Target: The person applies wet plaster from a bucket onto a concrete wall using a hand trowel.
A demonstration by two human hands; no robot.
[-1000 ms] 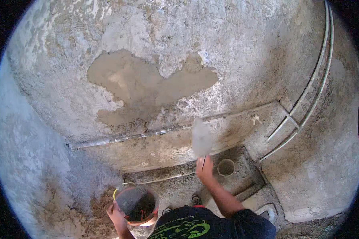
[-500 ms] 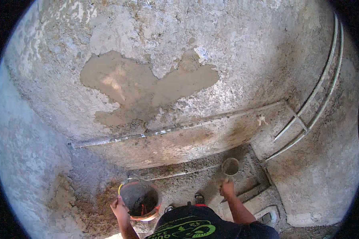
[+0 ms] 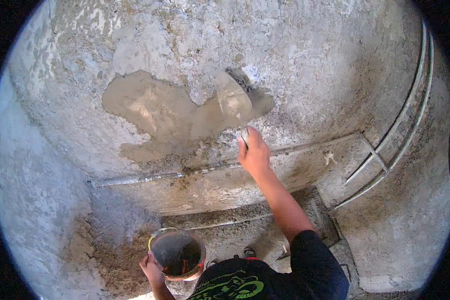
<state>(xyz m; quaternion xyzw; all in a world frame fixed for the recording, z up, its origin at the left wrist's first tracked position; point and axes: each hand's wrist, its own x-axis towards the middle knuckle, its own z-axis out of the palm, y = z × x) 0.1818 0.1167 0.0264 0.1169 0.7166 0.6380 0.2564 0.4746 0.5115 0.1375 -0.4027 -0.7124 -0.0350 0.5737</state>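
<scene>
My right hand (image 3: 255,152) reaches up to the wall (image 3: 305,55), its fingers wrapped round the handle of a trowel (image 3: 233,99). The trowel's rounded blade is against or just off the wall, over the right part of a wet mortar patch (image 3: 160,107). Dark fresh mortar (image 3: 239,78) shows at the blade's upper right edge. Low on the left, my left hand (image 3: 152,266) is closed on the left side of a bucket (image 3: 177,252), by its yellow handle. Dark grey mortar lies inside the bucket; my fingertips are partly hidden.
A pipe or ledge (image 3: 225,169) runs along the wall below the patch. Two long pipes (image 3: 407,100) curve down the right wall. Spilled mortar or rubble (image 3: 110,257) lies left of the bucket. My foot (image 3: 249,253) is on the floor.
My right hand has swung the trowel up from low on the right to the wall, and fresh dark mortar shows at its blade. The left hand stays at the bucket.
</scene>
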